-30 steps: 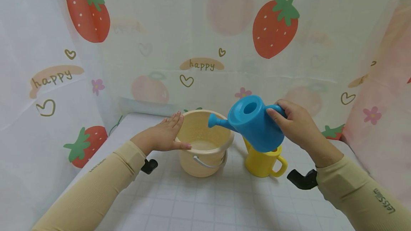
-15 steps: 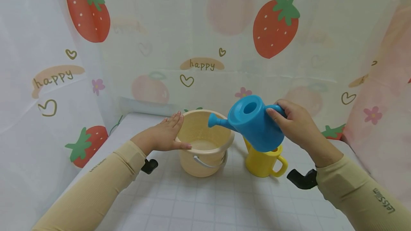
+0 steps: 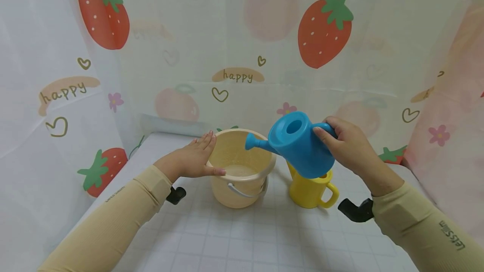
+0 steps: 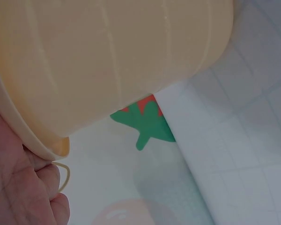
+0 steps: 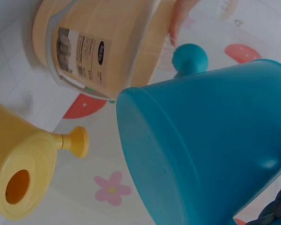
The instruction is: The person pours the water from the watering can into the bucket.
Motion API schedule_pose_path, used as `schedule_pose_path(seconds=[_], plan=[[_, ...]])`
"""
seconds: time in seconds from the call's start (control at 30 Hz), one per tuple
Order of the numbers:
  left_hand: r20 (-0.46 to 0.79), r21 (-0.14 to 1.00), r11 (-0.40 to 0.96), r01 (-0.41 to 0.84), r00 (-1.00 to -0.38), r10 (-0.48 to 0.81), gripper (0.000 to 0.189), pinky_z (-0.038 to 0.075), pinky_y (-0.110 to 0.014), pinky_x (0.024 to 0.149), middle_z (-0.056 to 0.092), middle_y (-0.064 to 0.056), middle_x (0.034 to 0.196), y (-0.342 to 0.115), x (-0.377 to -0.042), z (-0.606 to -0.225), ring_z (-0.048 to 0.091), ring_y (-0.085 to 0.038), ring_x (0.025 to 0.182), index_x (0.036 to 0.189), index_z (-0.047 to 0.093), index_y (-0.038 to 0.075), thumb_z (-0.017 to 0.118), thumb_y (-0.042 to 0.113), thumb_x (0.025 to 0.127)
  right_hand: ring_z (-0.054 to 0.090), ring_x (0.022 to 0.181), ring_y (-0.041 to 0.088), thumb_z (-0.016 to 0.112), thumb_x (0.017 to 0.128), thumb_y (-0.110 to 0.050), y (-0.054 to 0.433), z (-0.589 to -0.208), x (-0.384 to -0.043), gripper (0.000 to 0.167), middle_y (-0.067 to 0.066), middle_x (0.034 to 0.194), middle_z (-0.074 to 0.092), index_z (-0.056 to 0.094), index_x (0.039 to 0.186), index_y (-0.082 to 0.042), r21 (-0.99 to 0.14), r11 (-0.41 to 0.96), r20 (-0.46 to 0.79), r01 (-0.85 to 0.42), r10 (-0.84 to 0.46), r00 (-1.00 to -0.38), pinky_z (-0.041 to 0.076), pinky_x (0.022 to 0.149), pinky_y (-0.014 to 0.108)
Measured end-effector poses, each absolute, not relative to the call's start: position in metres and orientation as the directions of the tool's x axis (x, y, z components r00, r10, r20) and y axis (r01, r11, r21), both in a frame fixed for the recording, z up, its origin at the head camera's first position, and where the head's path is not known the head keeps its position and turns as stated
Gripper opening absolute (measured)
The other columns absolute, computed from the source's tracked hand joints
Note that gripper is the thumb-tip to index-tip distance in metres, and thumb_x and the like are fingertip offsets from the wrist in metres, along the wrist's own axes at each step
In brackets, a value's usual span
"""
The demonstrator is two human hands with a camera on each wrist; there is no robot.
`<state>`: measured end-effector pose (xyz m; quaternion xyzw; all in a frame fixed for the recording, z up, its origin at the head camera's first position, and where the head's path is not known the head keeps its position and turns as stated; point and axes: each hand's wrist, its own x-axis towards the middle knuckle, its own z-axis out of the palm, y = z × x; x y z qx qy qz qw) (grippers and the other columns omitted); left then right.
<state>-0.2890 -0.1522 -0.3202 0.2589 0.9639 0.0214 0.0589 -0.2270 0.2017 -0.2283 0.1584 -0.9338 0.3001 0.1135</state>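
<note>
A blue watering can [image 3: 302, 148] is tilted, its sprinkler head [image 3: 251, 141] over the opening of a cream bucket [image 3: 242, 194]. My right hand [image 3: 348, 144] grips the can's handle, thumb on top. Faint thin streaks, possibly water, show by the sprinkler head. My left hand [image 3: 190, 158] lies on the bucket's left rim, fingers straight and thumb along the near edge. From below, the left wrist view shows that palm [image 4: 14, 173] against the rim. The bucket stands upright; its pale handle [image 5: 51, 47] hangs down the side.
A yellow watering can [image 3: 308, 192] stands right of the bucket, partly hidden behind the blue one. Beneath them is a table with a white grid cloth [image 3: 242, 242]. A printed fruit curtain [image 3: 189, 32] hangs close behind and at both sides.
</note>
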Motion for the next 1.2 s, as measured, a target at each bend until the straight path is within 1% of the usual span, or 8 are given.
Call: schedule_pose_path(seconds=[0.27, 0.5, 0.7, 0.9, 1.13, 1.2], plan=[[-0.108, 0.067, 0.866, 0.496, -0.859, 0.501, 0.116, 0.010, -0.045, 0.111, -0.005, -0.020, 0.150, -0.1516, -0.2884, -0.3194, -0.002, -0.028, 0.139, 0.144, 0.001, -0.004, 0.031, 0.083, 0.073, 0.057, 0.092, 0.034, 0.045, 0.095, -0.040, 0.2015, -0.2270, -0.2260, 0.039, 0.016, 0.096, 0.060, 0.054, 0.104, -0.003, -0.522, 0.773, 0.302, -0.360, -0.228, -0.926, 0.046, 0.081, 0.056], [-0.106, 0.093, 0.864, 0.495, -0.858, 0.503, 0.109, 0.008, -0.047, 0.111, -0.005, -0.021, 0.150, -0.1505, -0.2862, -0.3175, -0.002, -0.030, 0.139, 0.144, 0.002, -0.005, 0.043, 0.073, 0.079, 0.057, 0.093, 0.035, 0.045, 0.095, -0.039, 0.2019, -0.2272, -0.2270, 0.039, 0.016, 0.097, 0.060, 0.054, 0.104, -0.002, -0.518, 0.776, 0.301, -0.360, -0.229, -0.926, 0.046, 0.081, 0.057], [-0.097, 0.084, 0.863, 0.498, -0.858, 0.505, 0.111, 0.009, -0.047, 0.111, -0.005, -0.020, 0.150, -0.1511, -0.2873, -0.3187, -0.002, -0.029, 0.139, 0.144, 0.002, -0.005, 0.041, 0.075, 0.077, 0.057, 0.091, 0.034, 0.045, 0.095, -0.039, 0.2026, -0.2274, -0.2278, 0.039, 0.016, 0.095, 0.060, 0.054, 0.103, -0.002, -0.508, 0.780, 0.313, -0.365, -0.228, -0.922, 0.046, 0.081, 0.056], [-0.097, 0.086, 0.864, 0.496, -0.859, 0.502, 0.108, 0.009, -0.046, 0.111, -0.005, -0.020, 0.150, -0.1515, -0.2898, -0.3205, -0.002, -0.028, 0.139, 0.144, 0.002, -0.004, 0.043, 0.072, 0.079, 0.057, 0.089, 0.033, 0.046, 0.094, -0.039, 0.2026, -0.2277, -0.2279, 0.038, 0.014, 0.092, 0.060, 0.054, 0.101, -0.003, -0.508, 0.782, 0.312, -0.362, -0.225, -0.923, 0.047, 0.080, 0.055], [-0.098, 0.075, 0.860, 0.504, -0.855, 0.510, 0.116, 0.010, -0.047, 0.111, -0.004, -0.021, 0.150, -0.1513, -0.2890, -0.3194, -0.001, -0.030, 0.139, 0.144, 0.002, -0.005, 0.033, 0.082, 0.073, 0.057, 0.090, 0.033, 0.046, 0.094, -0.040, 0.2029, -0.2280, -0.2281, 0.038, 0.014, 0.092, 0.060, 0.054, 0.101, -0.003, -0.509, 0.784, 0.308, -0.356, -0.220, -0.926, 0.048, 0.079, 0.055], [-0.095, 0.084, 0.858, 0.507, -0.853, 0.514, 0.117, 0.009, -0.047, 0.111, -0.004, -0.022, 0.150, -0.1513, -0.2889, -0.3191, -0.001, -0.030, 0.139, 0.144, 0.003, -0.005, 0.033, 0.082, 0.072, 0.057, 0.090, 0.033, 0.046, 0.094, -0.040, 0.2029, -0.2282, -0.2281, 0.038, 0.014, 0.092, 0.060, 0.054, 0.100, -0.004, -0.508, 0.785, 0.310, -0.356, -0.219, -0.925, 0.048, 0.079, 0.055]])
